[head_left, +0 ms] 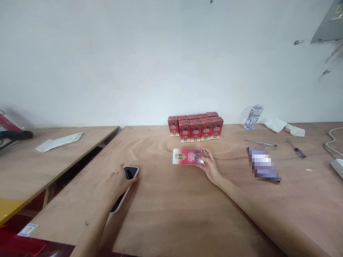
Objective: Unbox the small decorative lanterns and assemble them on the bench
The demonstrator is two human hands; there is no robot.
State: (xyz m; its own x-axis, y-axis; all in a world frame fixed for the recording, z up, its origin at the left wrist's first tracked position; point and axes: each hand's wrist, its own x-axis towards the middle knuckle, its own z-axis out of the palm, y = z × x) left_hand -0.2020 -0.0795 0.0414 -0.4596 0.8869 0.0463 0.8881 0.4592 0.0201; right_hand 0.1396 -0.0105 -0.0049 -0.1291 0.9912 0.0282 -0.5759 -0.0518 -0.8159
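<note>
My right hand (210,166) pinches the right end of a flat-looking red and white printed carton (187,156), held level over the middle of the table. Its print matches the group of small upright red boxes (195,130) standing in two rows near the wall. On the left, my left hand (120,180) is wrapped round a phone (131,172) with a dark screen and a pale pinkish case. The phone lies slanted at the tabletop; my hand covers its middle part.
On the wooden table (160,214) at right are a clear bottle (253,116), crumpled white tissue (276,125), tweezers-like metal tool (261,143), a blurred purple device (264,164) and a screwdriver (298,151). A gap separates the left table (16,171), which bears a white packet (59,142).
</note>
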